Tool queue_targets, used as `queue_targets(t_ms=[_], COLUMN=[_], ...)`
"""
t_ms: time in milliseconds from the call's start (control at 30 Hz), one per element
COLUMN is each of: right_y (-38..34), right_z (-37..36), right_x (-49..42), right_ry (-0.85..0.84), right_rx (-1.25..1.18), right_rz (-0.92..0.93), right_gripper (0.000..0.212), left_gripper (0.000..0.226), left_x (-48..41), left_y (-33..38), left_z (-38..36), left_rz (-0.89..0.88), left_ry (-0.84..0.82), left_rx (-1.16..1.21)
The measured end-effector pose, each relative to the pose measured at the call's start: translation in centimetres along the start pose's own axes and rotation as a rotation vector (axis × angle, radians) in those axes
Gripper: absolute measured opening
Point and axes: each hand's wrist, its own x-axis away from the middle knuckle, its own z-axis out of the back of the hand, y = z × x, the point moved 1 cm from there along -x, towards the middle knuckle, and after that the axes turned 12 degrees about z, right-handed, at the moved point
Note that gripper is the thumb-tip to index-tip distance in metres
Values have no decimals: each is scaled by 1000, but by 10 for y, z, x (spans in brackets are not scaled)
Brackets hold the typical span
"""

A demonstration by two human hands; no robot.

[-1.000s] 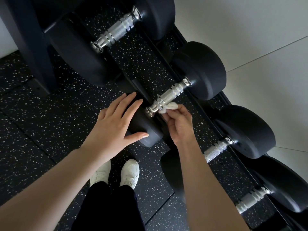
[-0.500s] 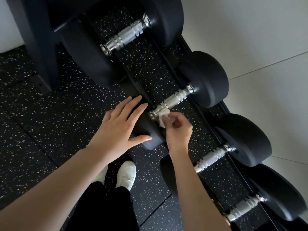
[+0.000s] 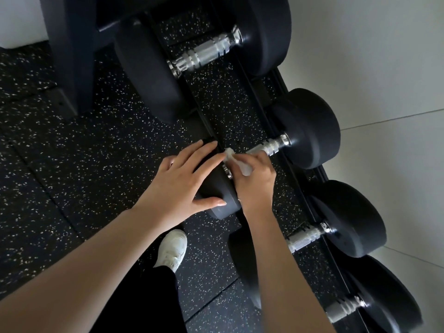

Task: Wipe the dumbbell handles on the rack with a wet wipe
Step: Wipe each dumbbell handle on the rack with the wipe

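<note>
Several black dumbbells with knurled chrome handles lie across a low black rack. My right hand is closed around the near half of the second dumbbell's handle, pressing a white wet wipe against it. The wipe sticks out above my fingers. My left hand rests flat, fingers spread, on that dumbbell's near head. The far head sits by the wall. The handle's near half is hidden under my hand.
A bigger dumbbell lies at the top, two more handles lower right. A black rack upright stands at the left. Speckled rubber floor spreads below, with my white shoe. A pale wall is at the right.
My right hand has moved from below the handle's near end up over the handle, closing around it with the wipe. The left hand stays on the near head. The view shifted.
</note>
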Motion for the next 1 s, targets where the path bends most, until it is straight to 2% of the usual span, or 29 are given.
queue_targets(t_ms=[367, 500, 733, 833, 1000], right_y=[-2, -2, 13, 13, 15], right_z=[-2, 0, 17, 16, 18], right_x=[-9, -21, -45, -43, -30], right_ry=[27, 154, 456, 554, 563], right_rx=[157, 200, 241, 174, 27], right_rz=[40, 1, -287, -311, -321], right_gripper=[13, 11, 18, 15, 14], left_gripper=[80, 80, 81, 81, 81], left_x=[-1, -2, -2, -1, -2], left_y=[-3, -5, -6, -6, -7], left_z=[-2, -2, -3, -3, -2], left_rz=[-3, -6, -10, -10, -18], left_ry=[-13, -20, -24, -20, -18], left_rx=[24, 21, 30, 35, 36])
